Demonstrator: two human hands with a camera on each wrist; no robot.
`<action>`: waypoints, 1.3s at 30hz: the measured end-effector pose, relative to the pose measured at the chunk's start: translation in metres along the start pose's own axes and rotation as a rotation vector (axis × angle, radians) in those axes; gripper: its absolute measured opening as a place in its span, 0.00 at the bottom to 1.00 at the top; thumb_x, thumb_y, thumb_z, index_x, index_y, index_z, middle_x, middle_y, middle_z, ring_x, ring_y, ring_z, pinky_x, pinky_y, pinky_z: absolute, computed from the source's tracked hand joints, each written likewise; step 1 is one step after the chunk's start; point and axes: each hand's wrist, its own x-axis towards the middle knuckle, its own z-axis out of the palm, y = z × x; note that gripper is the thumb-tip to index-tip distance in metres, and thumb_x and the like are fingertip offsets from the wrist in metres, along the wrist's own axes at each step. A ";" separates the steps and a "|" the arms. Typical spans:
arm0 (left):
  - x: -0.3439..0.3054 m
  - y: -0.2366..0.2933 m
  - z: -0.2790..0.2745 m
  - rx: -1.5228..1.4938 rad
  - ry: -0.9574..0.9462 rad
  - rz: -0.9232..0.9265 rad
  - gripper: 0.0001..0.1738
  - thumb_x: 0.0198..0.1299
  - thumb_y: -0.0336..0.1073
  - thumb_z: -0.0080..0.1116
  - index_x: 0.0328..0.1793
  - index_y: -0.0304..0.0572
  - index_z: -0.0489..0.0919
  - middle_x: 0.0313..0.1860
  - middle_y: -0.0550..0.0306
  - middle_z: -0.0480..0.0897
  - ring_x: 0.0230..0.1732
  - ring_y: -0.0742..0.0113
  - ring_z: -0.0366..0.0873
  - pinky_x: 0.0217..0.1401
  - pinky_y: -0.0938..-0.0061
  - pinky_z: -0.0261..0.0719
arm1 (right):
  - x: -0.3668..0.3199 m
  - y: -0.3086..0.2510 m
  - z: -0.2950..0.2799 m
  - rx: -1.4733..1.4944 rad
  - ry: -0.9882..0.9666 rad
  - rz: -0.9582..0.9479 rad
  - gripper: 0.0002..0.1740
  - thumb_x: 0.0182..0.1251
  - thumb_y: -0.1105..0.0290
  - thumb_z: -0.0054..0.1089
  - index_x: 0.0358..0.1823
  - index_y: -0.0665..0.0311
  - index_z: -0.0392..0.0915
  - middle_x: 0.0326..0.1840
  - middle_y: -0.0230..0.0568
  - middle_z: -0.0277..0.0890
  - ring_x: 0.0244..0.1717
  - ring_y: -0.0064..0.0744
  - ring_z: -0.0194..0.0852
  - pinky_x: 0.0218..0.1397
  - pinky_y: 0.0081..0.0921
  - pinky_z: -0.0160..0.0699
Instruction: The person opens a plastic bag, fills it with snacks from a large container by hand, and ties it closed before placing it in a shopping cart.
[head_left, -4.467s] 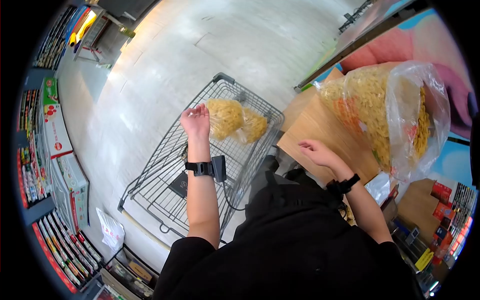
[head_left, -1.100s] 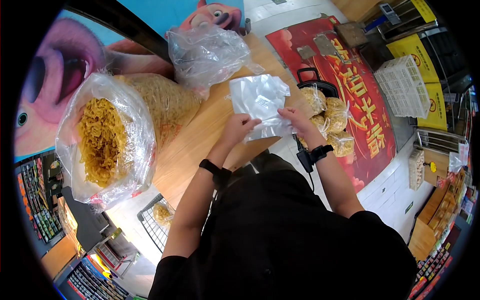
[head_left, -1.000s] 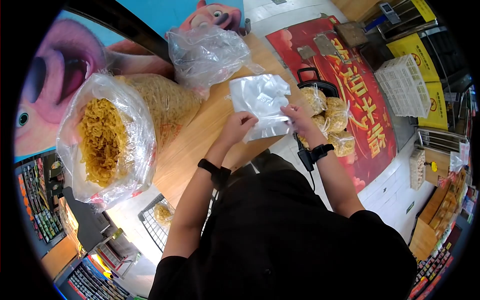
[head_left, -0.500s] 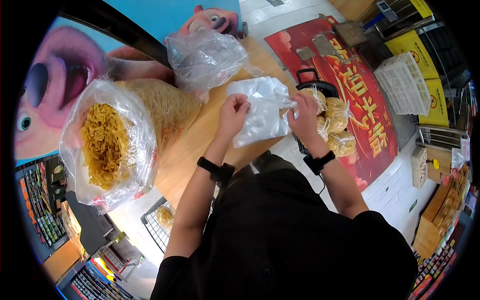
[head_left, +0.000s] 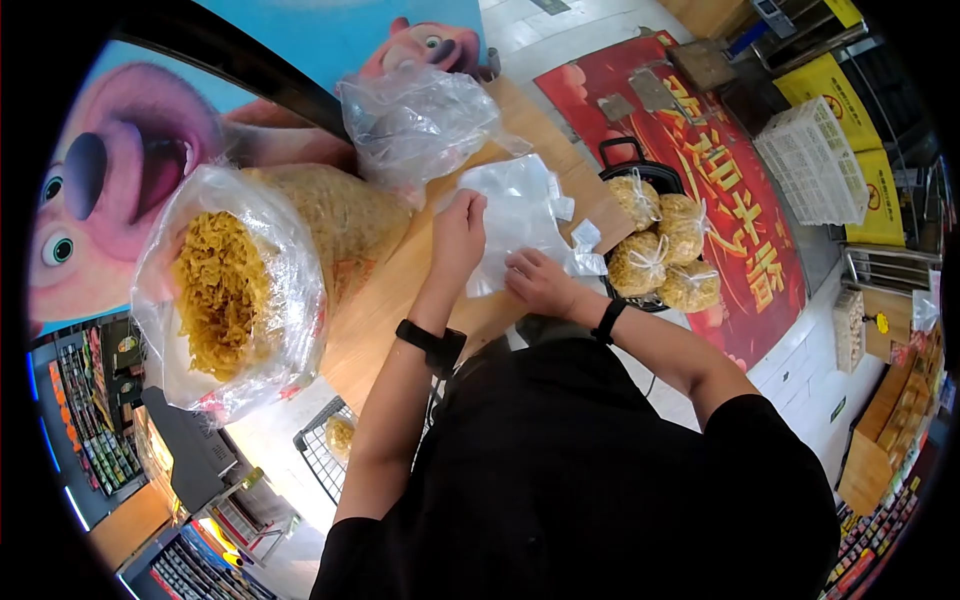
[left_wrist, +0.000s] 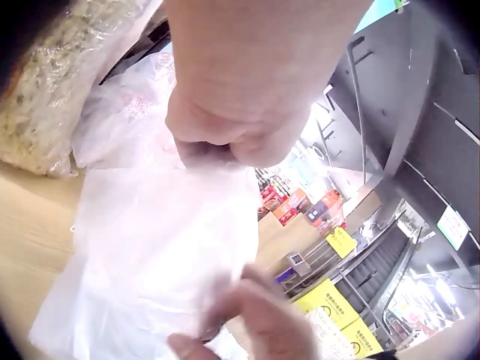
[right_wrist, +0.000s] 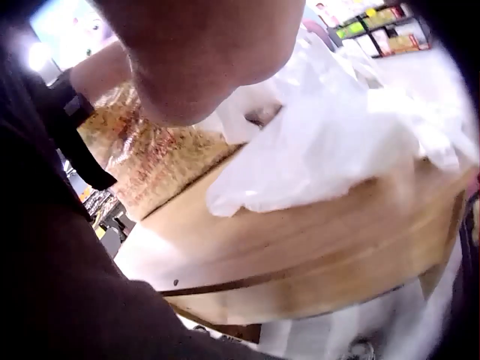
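Note:
My left hand (head_left: 460,232) pinches the upper left part of a thin white plastic bag (head_left: 515,205) over the wooden tabletop. In the left wrist view the bag (left_wrist: 165,232) hangs as a pale sheet below those curled fingers. My right hand (head_left: 540,282) is at the bag's near side, its fingers bent over the film. Blurred in the left wrist view, the right hand (left_wrist: 262,319) has thumb and forefinger beside the bag's edge; I cannot tell whether they grip it. White bag handles (head_left: 586,236) lie to the right.
A large open clear sack (head_left: 225,290) of yellow dried food leans at the left on the tabletop (head_left: 375,315). Crumpled clear plastic (head_left: 425,125) lies behind. Beyond the right edge, several tied bags of food (head_left: 640,265) fill a black basket (head_left: 625,155). A cart (head_left: 318,440) stands at lower left.
The person has turned from the cart to the wooden tabletop. In the last half second, my right hand has moved left from the bag's handles to its near side; the left hand stays by the bag.

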 end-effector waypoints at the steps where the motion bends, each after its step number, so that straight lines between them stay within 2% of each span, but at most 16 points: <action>1: 0.001 0.008 -0.004 0.018 -0.018 0.008 0.07 0.67 0.33 0.55 0.40 0.35 0.77 0.27 0.44 0.79 0.27 0.51 0.76 0.32 0.65 0.73 | -0.008 0.008 0.018 -0.028 -0.112 0.036 0.14 0.58 0.64 0.61 0.43 0.62 0.77 0.48 0.43 0.77 0.49 0.46 0.76 0.55 0.40 0.74; 5: -0.009 0.013 -0.008 0.058 -0.137 0.014 0.07 0.67 0.32 0.56 0.40 0.35 0.77 0.28 0.46 0.79 0.27 0.52 0.75 0.34 0.65 0.73 | -0.015 0.038 0.037 -0.297 -0.489 0.235 0.17 0.61 0.58 0.56 0.46 0.60 0.79 0.47 0.46 0.79 0.47 0.47 0.75 0.56 0.45 0.73; 8: -0.022 0.017 -0.025 0.138 -0.044 0.031 0.06 0.67 0.32 0.57 0.40 0.36 0.77 0.25 0.48 0.77 0.26 0.59 0.75 0.32 0.68 0.73 | -0.011 0.055 0.054 -0.324 -0.736 0.467 0.17 0.63 0.59 0.54 0.47 0.61 0.79 0.46 0.48 0.80 0.50 0.47 0.77 0.59 0.48 0.73; 9: -0.026 0.020 -0.036 0.128 -0.027 -0.002 0.06 0.67 0.33 0.57 0.40 0.38 0.77 0.25 0.46 0.77 0.25 0.57 0.76 0.31 0.68 0.73 | -0.020 0.085 0.099 -0.013 -0.126 0.631 0.18 0.64 0.61 0.52 0.51 0.60 0.78 0.50 0.49 0.80 0.53 0.47 0.79 0.63 0.49 0.71; 12: -0.038 0.033 -0.076 0.106 0.058 -0.031 0.05 0.68 0.33 0.57 0.41 0.39 0.77 0.24 0.46 0.77 0.22 0.56 0.76 0.28 0.68 0.73 | -0.037 0.125 0.108 0.210 -0.096 0.449 0.21 0.63 0.62 0.52 0.57 0.57 0.77 0.56 0.49 0.79 0.59 0.48 0.76 0.67 0.47 0.70; 14: -0.053 0.039 -0.099 0.099 0.159 0.033 0.04 0.67 0.31 0.57 0.41 0.38 0.77 0.23 0.49 0.77 0.21 0.60 0.75 0.27 0.71 0.72 | 0.003 0.130 0.104 0.022 -0.385 0.432 0.25 0.62 0.62 0.55 0.62 0.58 0.75 0.63 0.48 0.75 0.66 0.46 0.69 0.71 0.42 0.66; 16: -0.071 0.048 -0.128 0.030 0.207 -0.032 0.02 0.66 0.28 0.57 0.40 0.37 0.77 0.24 0.51 0.78 0.23 0.60 0.76 0.29 0.73 0.73 | 0.023 0.102 0.063 0.075 -0.236 0.372 0.24 0.63 0.62 0.55 0.60 0.60 0.77 0.64 0.50 0.74 0.68 0.46 0.68 0.71 0.39 0.65; 18: -0.094 0.060 -0.152 -0.048 0.259 -0.034 0.02 0.63 0.24 0.58 0.40 0.36 0.77 0.26 0.53 0.79 0.26 0.60 0.77 0.31 0.75 0.74 | 0.003 0.125 0.114 0.092 -0.065 0.472 0.24 0.69 0.57 0.53 0.57 0.68 0.77 0.61 0.55 0.76 0.61 0.49 0.74 0.66 0.38 0.69; 20: -0.114 0.072 -0.172 -0.127 0.322 0.037 0.05 0.59 0.20 0.59 0.38 0.36 0.77 0.28 0.55 0.80 0.29 0.60 0.79 0.34 0.76 0.75 | 0.031 0.062 0.052 0.427 -0.093 0.734 0.26 0.72 0.53 0.52 0.54 0.72 0.77 0.57 0.55 0.78 0.56 0.50 0.77 0.61 0.38 0.74; 21: -0.123 0.079 -0.184 -0.043 0.300 0.093 0.07 0.56 0.18 0.60 0.37 0.37 0.77 0.29 0.55 0.80 0.31 0.60 0.79 0.35 0.75 0.76 | 0.046 0.040 0.028 0.774 -0.135 0.824 0.33 0.74 0.43 0.46 0.52 0.72 0.77 0.50 0.50 0.81 0.51 0.45 0.81 0.50 0.36 0.77; 24: -0.153 0.089 -0.208 0.108 0.187 0.176 0.11 0.47 0.15 0.63 0.33 0.38 0.77 0.31 0.56 0.81 0.35 0.59 0.80 0.38 0.73 0.77 | 0.083 -0.016 -0.027 1.901 -0.306 1.081 0.29 0.78 0.45 0.37 0.55 0.62 0.76 0.49 0.42 0.82 0.50 0.37 0.81 0.45 0.31 0.75; 27: -0.184 0.083 -0.216 0.060 0.021 0.108 0.13 0.41 0.14 0.63 0.29 0.39 0.78 0.30 0.55 0.79 0.35 0.58 0.79 0.38 0.70 0.77 | 0.111 -0.050 -0.021 1.992 -0.470 1.027 0.31 0.77 0.41 0.33 0.57 0.58 0.75 0.48 0.38 0.82 0.46 0.33 0.81 0.42 0.29 0.73; 30: -0.205 0.064 -0.214 0.165 -0.147 0.143 0.12 0.39 0.17 0.61 0.27 0.42 0.76 0.27 0.58 0.76 0.35 0.56 0.76 0.35 0.67 0.77 | 0.133 -0.071 0.013 1.809 -0.421 1.092 0.25 0.74 0.43 0.40 0.49 0.54 0.77 0.43 0.32 0.82 0.35 0.29 0.76 0.38 0.24 0.67; 33: -0.233 0.020 -0.207 0.276 -0.262 0.127 0.09 0.40 0.20 0.59 0.25 0.42 0.73 0.28 0.58 0.74 0.36 0.55 0.75 0.37 0.65 0.76 | 0.138 -0.077 0.047 1.734 -0.515 1.055 0.21 0.72 0.47 0.45 0.49 0.53 0.77 0.41 0.31 0.82 0.35 0.26 0.75 0.40 0.23 0.67; 36: -0.263 -0.025 -0.202 0.391 -0.249 0.120 0.08 0.41 0.22 0.56 0.24 0.42 0.70 0.29 0.58 0.73 0.37 0.56 0.73 0.41 0.65 0.76 | 0.146 -0.104 0.053 1.624 -0.644 1.187 0.18 0.73 0.54 0.49 0.47 0.59 0.80 0.39 0.30 0.82 0.37 0.23 0.77 0.38 0.22 0.72; 39: -0.285 -0.052 -0.200 0.450 -0.276 0.109 0.07 0.43 0.24 0.57 0.26 0.43 0.70 0.30 0.58 0.73 0.39 0.55 0.73 0.43 0.65 0.75 | 0.138 -0.132 0.078 1.066 -0.570 0.832 0.13 0.70 0.60 0.54 0.37 0.62 0.81 0.32 0.30 0.82 0.32 0.23 0.77 0.34 0.20 0.72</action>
